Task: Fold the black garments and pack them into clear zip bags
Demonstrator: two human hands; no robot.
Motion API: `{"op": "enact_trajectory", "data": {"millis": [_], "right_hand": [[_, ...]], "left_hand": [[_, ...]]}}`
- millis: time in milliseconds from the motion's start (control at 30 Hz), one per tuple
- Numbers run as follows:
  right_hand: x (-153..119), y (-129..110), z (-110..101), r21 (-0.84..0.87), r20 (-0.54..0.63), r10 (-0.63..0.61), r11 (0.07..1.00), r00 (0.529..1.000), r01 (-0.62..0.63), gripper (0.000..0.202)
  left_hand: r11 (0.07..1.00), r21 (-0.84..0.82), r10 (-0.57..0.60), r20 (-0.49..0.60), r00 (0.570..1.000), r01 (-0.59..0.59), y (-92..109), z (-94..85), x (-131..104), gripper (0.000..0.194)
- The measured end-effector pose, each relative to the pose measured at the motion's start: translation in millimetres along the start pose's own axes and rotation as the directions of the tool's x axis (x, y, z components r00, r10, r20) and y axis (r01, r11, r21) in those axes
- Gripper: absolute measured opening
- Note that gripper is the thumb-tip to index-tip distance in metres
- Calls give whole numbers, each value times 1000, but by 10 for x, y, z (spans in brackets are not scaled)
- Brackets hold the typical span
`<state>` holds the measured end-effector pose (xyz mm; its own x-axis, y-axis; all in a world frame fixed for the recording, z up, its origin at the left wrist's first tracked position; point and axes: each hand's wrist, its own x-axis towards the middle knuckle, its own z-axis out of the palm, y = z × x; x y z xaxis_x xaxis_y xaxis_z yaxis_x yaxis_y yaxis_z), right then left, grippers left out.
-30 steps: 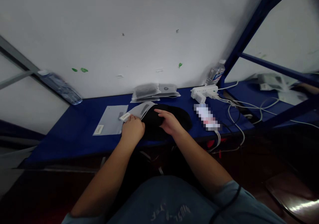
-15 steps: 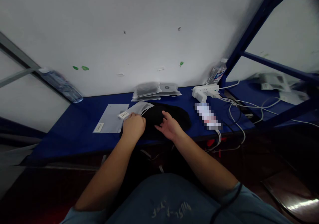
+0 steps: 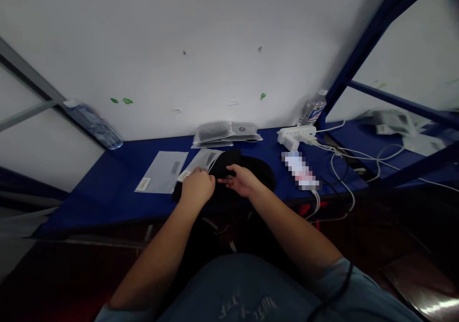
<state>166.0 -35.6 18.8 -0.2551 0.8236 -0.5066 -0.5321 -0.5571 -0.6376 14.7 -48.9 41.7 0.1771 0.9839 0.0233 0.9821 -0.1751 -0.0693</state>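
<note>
My left hand [image 3: 198,186] is closed on the near edge of a frosted plastic bag [image 3: 201,159] with a white label. Next to the bag's opening, a folded piece of black cloth [image 3: 231,157] rises, its left end at or inside the mouth. My right hand [image 3: 241,180] is against the cloth's near side, fingers stretched to the left and thumb apart above them. More black fabric [image 3: 260,171] lies under and to the right of both hands; where one piece ends is hard to see. A flat, labelled frosted bag [image 3: 161,171] lies to the left.
Filled frosted bags [image 3: 215,132] lie by the wall on the blue table [image 3: 118,183]. At right are a power strip [image 3: 297,133], a phone [image 3: 300,170], white cables [image 3: 337,162] and a bottle [image 3: 313,108]. Another bottle [image 3: 95,125] leans at left.
The black cloth's fold now stands higher beside the bag mouth. My left hand has shifted slightly right, and my right hand's fingers have come closer to it. The view has moved a little.
</note>
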Motion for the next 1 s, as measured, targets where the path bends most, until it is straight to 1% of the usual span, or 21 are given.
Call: {"op": "enact_trajectory", "data": {"millis": [100,200,267,333,433,500,633,767,833,933,1000], "right_hand": [[0,41,1,95,-23,33,995,999,-31,14],[8,76,42,167,9,43,985,999,-44,15],[29,94,94,214,31,19,977,999,-25,12],[65,114,157,247,37,-21,969,999,11,16],[133,155,236,226,26,-64,972,998,57,23],[168,183,260,211,40,-66,976,997,56,23],[165,203,246,209,135,-17,978,991,-12,15],[115,162,220,218,185,41,972,982,-82,19],[107,139,216,212,198,55,972,979,-97,21],[135,136,220,143,222,53,986,974,-86,17],[169,149,222,36,215,25,999,976,-33,10]], "left_hand": [[997,-41,-73,-51,996,71,31,22,5,41],[995,10,-102,-94,990,104,76,34,-19,51],[992,62,-105,-122,987,113,110,34,-40,56],[989,93,-101,-136,986,114,139,26,-51,57],[987,110,-103,-138,985,118,161,11,-39,57],[986,109,-110,-131,985,125,156,3,-22,57],[985,85,-138,-133,981,151,126,2,-2,57],[985,87,-139,-132,981,151,114,10,-3,57],[986,76,-138,-122,983,148,116,9,-1,56],[987,66,-141,-114,983,149,122,-2,7,56],[987,69,-135,-117,984,144,123,-6,9,56]]}}
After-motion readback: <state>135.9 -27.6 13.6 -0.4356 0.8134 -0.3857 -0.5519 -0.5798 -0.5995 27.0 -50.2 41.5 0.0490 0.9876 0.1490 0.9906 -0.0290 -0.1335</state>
